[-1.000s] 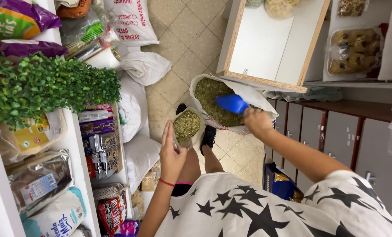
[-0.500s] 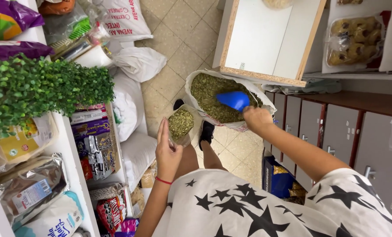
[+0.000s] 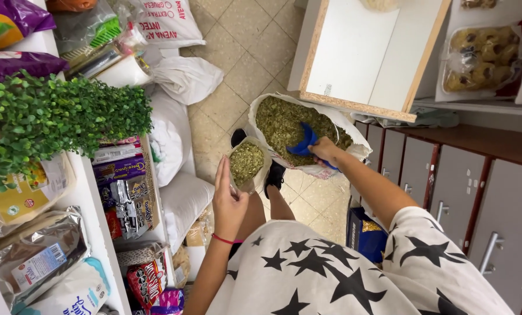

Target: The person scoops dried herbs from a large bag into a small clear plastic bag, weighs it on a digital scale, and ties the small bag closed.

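Observation:
My left hand (image 3: pixel 229 198) holds a small clear bag (image 3: pixel 247 164) partly filled with green dried leaves, its mouth open upward. My right hand (image 3: pixel 324 151) grips the handle of a blue scoop (image 3: pixel 303 143), whose blade is dipped into the green leaves inside a large white sack (image 3: pixel 299 125) standing open on the tiled floor. The small bag sits just left of the sack's rim. A red band circles my left wrist. My feet in dark shoes show below the bag.
White shelves (image 3: pixel 91 216) at left carry packaged foods and an artificial green plant (image 3: pixel 56 119). White sacks (image 3: pixel 176 87) lie on the floor by the shelves. A white wooden-edged board (image 3: pixel 366 58) and grey drawers (image 3: pixel 477 198) stand at right, with bagged cookies (image 3: pixel 483 55) above.
My right hand has lowered the blue scoop deeper into the big sack's leaves. The small bag in my left hand stays about where it was, close to the sack.

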